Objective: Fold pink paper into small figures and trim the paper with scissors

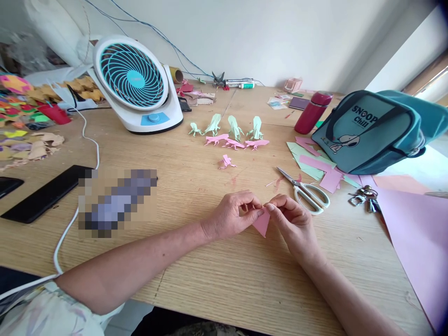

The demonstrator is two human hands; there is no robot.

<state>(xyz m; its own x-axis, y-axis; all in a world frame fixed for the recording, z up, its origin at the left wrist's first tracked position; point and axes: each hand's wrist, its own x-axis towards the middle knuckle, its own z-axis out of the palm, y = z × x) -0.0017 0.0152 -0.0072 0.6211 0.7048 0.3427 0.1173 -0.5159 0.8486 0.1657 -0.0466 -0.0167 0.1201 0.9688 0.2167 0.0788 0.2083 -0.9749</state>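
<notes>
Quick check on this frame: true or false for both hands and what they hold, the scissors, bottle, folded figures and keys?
1. The left hand and right hand both pinch the pink paper piece. True.
2. The right hand grips the scissors. False: they lie on the table, just beyond that hand.
3. The green folded figures sit farther from the hands than the pink folded figures. True.
4. The red bottle is left of the fan. False: it is to the fan's right, beside the teal bag.
5. The keys hang from the fan. False: they lie in front of the bag.
</notes>
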